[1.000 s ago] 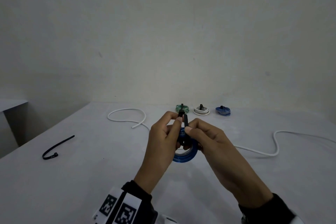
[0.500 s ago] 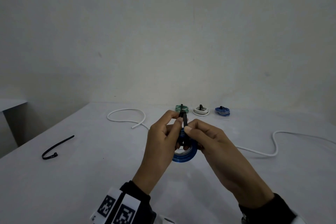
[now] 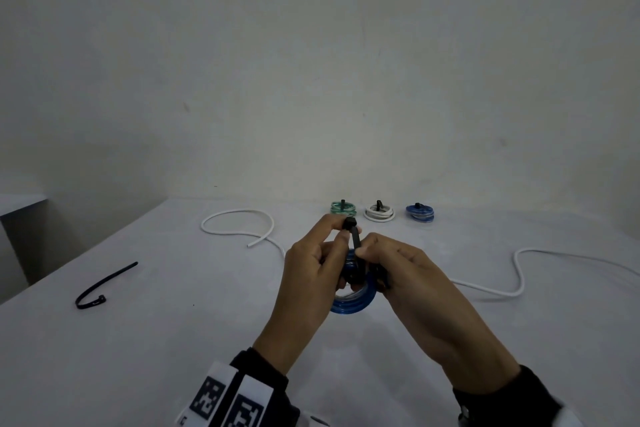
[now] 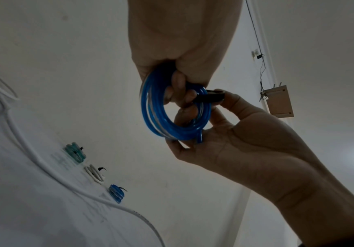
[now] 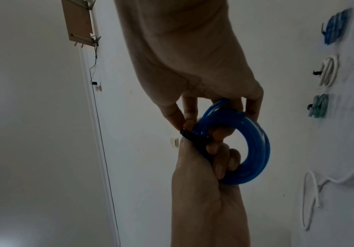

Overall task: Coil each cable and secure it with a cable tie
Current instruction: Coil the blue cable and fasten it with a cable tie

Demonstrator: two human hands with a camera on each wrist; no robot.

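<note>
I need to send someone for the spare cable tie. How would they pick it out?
Start at the table's left side, away from both hands. The spare cable tie lies there alone: a thin black curved strip, loose, unlike the ties on the three coils at the back.

1. Blue coil (image 5: 254, 150): translucent plastic tubing, glossy, smooth
2. Cable tie (image 3: 354, 236) on it: black plastic, dull sheen; ridged where seen in the right wrist view
3. Spare tie (image 3: 100, 288): black plastic, matt
4. Loose cable (image 3: 239, 222): white, smooth plastic jacket, low gloss
5. Far coils: green (image 3: 343, 209) and blue (image 3: 419, 213) translucent, glossy; white coil (image 3: 379, 213) opaque
6. Desk (image 3: 138, 357): white, matt, smooth
7. Wall (image 3: 311, 80): pale, matt, faintly scuffed
8. Wall board (image 4: 277, 102): looks like bare wood
</note>
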